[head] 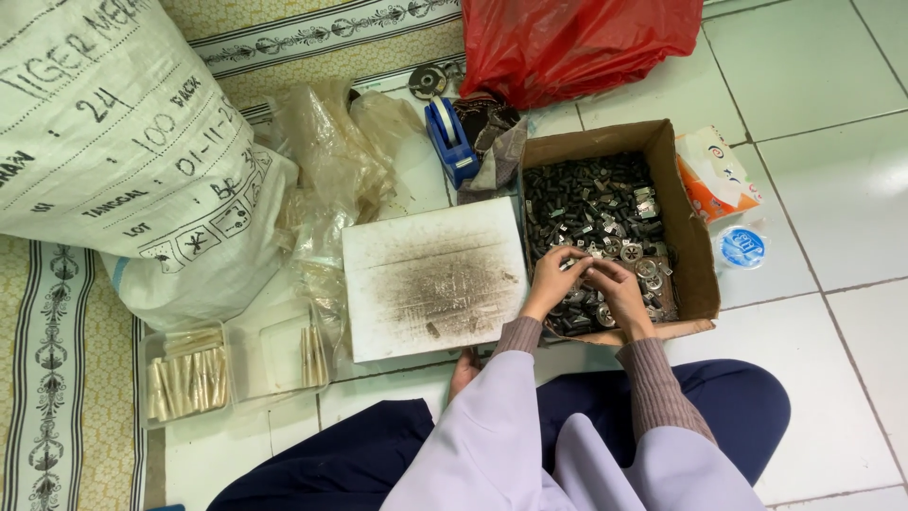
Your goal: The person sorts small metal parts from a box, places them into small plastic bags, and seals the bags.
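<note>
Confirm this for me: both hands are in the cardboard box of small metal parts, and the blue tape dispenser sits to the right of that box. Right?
Not quite. The head view shows the blue tape dispenser to the left of the cardboard box, near its top corner. The rest holds: the left hand and right hand are both in the box among the small metal parts.

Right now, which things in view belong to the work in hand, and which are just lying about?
In use:
left hand
right hand
cardboard box
small metal parts

Lying about:
stained white board
blue tape dispenser
red plastic bag
white woven sack
clear trays of sticks
</note>
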